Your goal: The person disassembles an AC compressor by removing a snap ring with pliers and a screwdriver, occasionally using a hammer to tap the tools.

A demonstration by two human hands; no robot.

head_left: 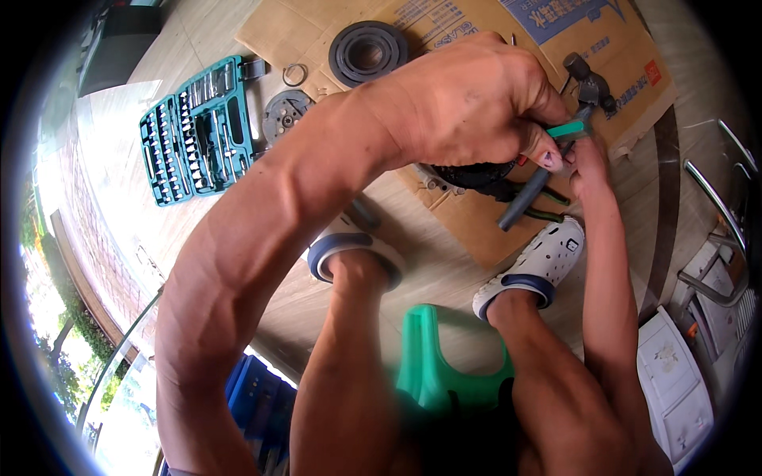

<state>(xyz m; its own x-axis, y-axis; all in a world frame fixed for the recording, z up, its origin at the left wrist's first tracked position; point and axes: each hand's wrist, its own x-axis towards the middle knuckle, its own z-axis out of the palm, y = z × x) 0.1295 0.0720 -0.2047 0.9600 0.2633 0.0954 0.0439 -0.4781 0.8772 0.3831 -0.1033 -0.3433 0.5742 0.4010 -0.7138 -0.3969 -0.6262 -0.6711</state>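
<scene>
My left hand reaches over from the left, fingers curled round a green strip-like piece, perhaps a tool handle. My right hand is closed up against the same spot; what lies within its fingers is hidden. A claw hammer with a dark grey handle slants past both hands, its head beyond them on the cardboard. Whether a hand touches the hammer I cannot tell. Beneath my left hand a dark round part is mostly covered. Beside it, pliers with dark green grips lie near my right shoe.
Flattened cardboard covers the floor. On it are a black pulley-like ring, a small metal ring and a round metal plate. An open teal socket set lies left. A green stool is beneath me; white drawers stand right.
</scene>
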